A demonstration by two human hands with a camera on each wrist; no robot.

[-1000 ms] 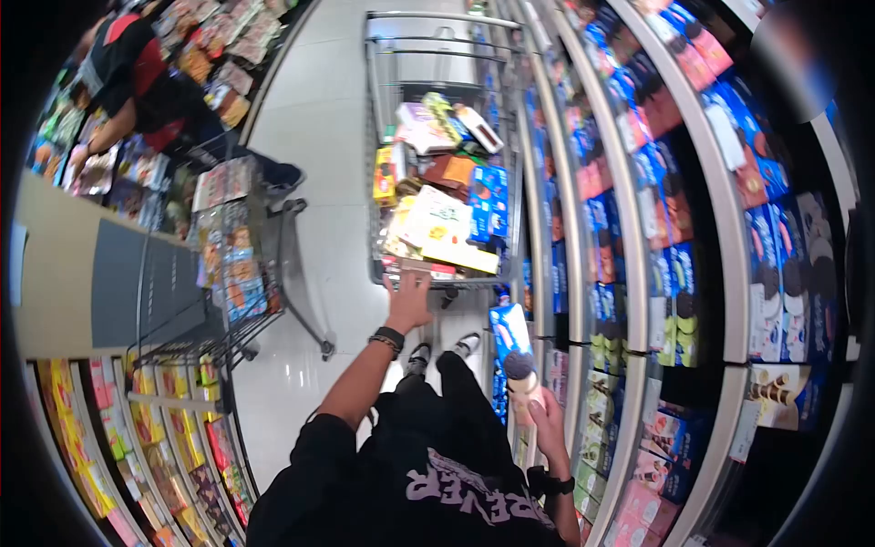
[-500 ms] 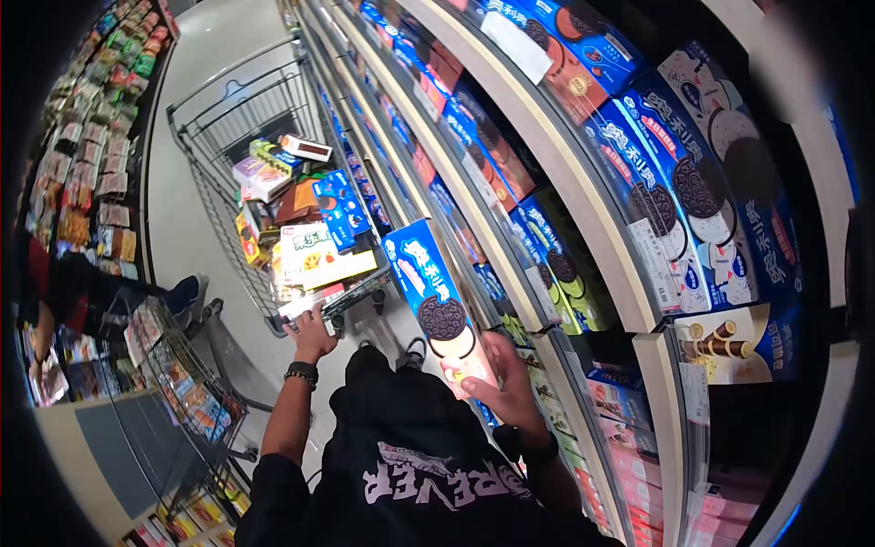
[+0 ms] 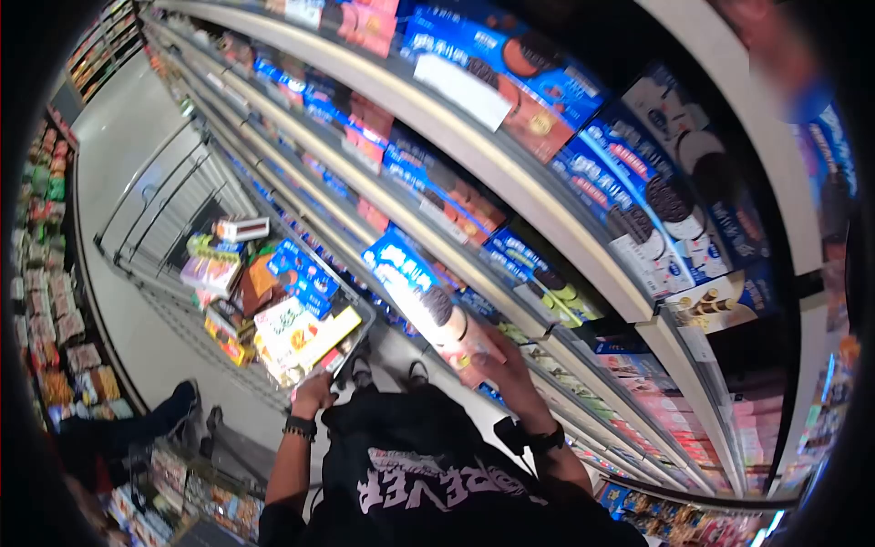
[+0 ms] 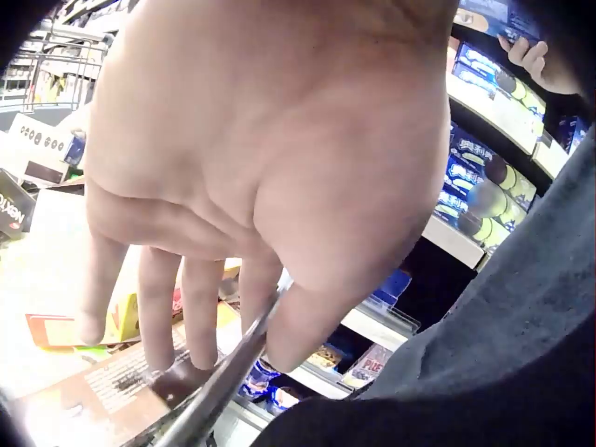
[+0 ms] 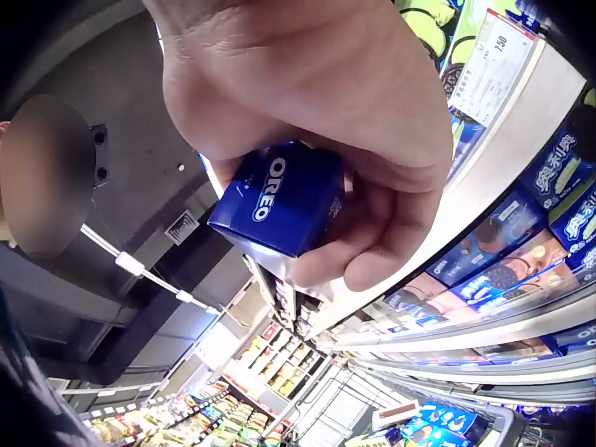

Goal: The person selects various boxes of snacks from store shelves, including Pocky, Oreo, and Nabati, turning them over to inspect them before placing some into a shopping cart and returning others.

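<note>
A long blue-and-pink Oreo box is held in my right hand, tilted beside the shelves. The right wrist view shows the box's blue end with thumb and fingers of the right hand round it. My left hand is at the near end of the shopping cart. Seen from the left wrist, the metal rim passes between the thumb and fingers of the left hand, whose fingers hang down over a brown box inside the cart.
Packaged goods, among them a blue box and a white-and-yellow box, fill the cart's near part. Shelves of biscuit boxes stand close on the right. At the lower left are another person's leg and a second cart.
The head view has turned toward the shelves, and the cart appears farther left and more slanted. My right hand has raised the Oreo box from low beside the shelf. The left hand stays at the cart's near end.
</note>
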